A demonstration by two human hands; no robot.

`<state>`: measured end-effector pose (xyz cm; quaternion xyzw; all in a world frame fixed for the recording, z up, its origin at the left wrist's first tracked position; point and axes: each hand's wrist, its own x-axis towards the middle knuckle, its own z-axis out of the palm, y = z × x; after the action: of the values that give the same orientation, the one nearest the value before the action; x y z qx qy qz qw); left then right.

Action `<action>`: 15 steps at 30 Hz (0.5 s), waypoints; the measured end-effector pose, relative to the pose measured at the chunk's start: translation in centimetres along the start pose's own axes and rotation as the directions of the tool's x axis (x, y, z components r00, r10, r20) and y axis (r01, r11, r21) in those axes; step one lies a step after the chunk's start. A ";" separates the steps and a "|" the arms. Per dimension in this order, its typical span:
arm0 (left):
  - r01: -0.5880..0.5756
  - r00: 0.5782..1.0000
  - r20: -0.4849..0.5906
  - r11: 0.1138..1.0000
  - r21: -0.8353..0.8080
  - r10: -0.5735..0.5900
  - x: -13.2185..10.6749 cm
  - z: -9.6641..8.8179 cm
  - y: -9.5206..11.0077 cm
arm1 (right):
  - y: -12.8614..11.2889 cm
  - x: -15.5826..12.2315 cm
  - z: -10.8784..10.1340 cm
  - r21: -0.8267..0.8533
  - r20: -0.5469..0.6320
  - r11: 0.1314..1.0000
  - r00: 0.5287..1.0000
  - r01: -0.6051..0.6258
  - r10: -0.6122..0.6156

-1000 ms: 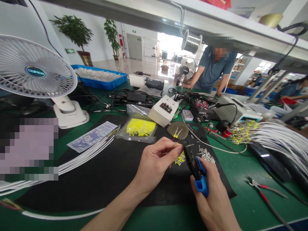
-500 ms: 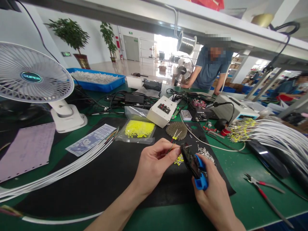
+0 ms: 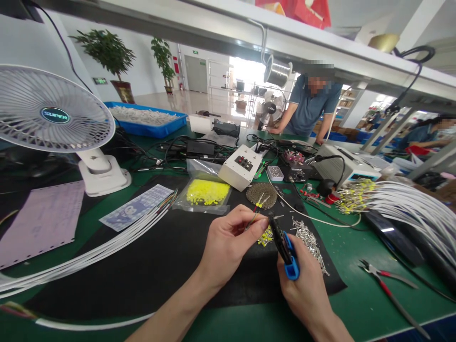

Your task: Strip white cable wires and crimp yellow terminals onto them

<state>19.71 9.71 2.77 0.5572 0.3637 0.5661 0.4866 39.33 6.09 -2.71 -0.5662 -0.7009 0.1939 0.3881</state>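
Pinched in my left hand (image 3: pixel 233 244) are thin wires (image 3: pixel 253 219), some with yellow-collared metal terminals (image 3: pixel 260 204) sticking up past the fingers. My right hand (image 3: pixel 304 280) is wrapped round a crimping tool (image 3: pixel 280 237) with a black head and blue handles. The tool's jaws meet the left fingertips, and a silvery pin (image 3: pixel 278 216) pokes out at the far side of the head. Under the hands, yellow-collared terminals (image 3: pixel 265 236) lie in a small heap on the black mat (image 3: pixel 149 266). A pile of loose metal terminals (image 3: pixel 309 242) spreads beyond the tool.
White cables (image 3: pixel 117 242) cross the mat at left, near a white fan (image 3: pixel 99 171). A bag of yellow pieces (image 3: pixel 207 192) and a switch box (image 3: pixel 240 167) stand ahead. Red-handled cutters (image 3: pixel 388 289) and finished cables (image 3: pixel 413 204) lie right. A person (image 3: pixel 313 102) leans on the far side.
The crimping tool's handles have been squeezed closer together in my right hand, and the tool has turned slightly. My left hand keeps its place with the wires.
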 end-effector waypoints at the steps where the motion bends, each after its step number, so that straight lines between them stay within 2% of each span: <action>1: -0.003 1.000 -0.002 1.000 0.006 0.003 0.0 0.0 0.0 | 0.0 0.1 0.2 0.020 0.001 1.000 1.000 -0.003 0.003; 10: -0.023 1.000 0.007 0.998 0.051 0.022 0.0 -0.1 0.7 | 0.7 0.3 1.6 0.068 -0.033 0.998 0.999 0.010 -0.008; 15: -0.017 1.000 0.003 0.998 0.065 0.016 0.1 -0.4 0.3 | 0.7 1.0 2.2 0.048 -0.036 0.998 0.999 0.033 -0.031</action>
<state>19.28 9.81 3.05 0.5764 0.3765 0.5573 0.4641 38.05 7.56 -4.30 -0.5484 -0.6981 0.1948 0.4171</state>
